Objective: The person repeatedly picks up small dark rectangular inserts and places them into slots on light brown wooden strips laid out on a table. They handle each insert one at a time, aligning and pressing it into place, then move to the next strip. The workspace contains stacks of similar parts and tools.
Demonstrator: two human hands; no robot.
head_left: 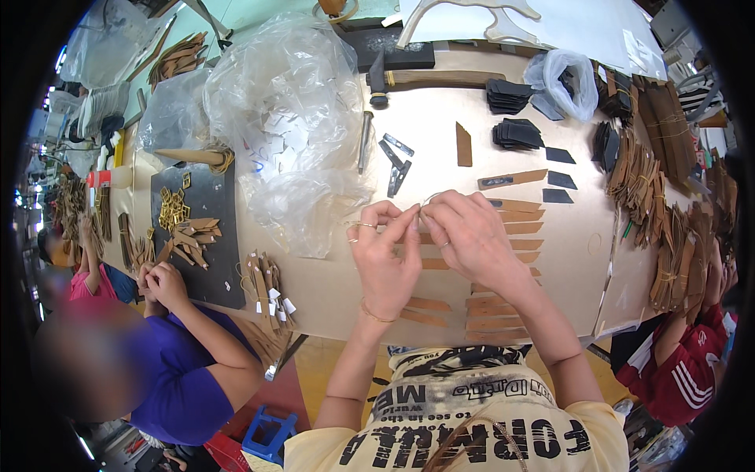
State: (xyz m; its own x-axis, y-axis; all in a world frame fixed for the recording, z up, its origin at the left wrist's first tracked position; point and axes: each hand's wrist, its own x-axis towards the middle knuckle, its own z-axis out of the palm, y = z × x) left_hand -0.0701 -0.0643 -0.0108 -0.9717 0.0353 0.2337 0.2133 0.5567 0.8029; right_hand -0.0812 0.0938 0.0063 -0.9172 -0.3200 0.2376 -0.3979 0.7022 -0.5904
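Note:
My left hand and my right hand meet above the table, fingertips pinched close together. Something small and pale seems to sit between them, too small to name. Beneath and beside my hands lie brown leather strips in a staggered row, partly covered by my fingers. One strip farther off carries a dark, shiny piece at its left end. Beyond my left hand, several dark, shiny strips lie loose. More leather strips are laid out nearer to me.
A hammer, a metal rod and a clear plastic bag with white pieces lie beyond. Black pieces are stacked at far right, near bundled brown strips. Leftward, gold buckles rest on a dark board beside a co-worker in purple.

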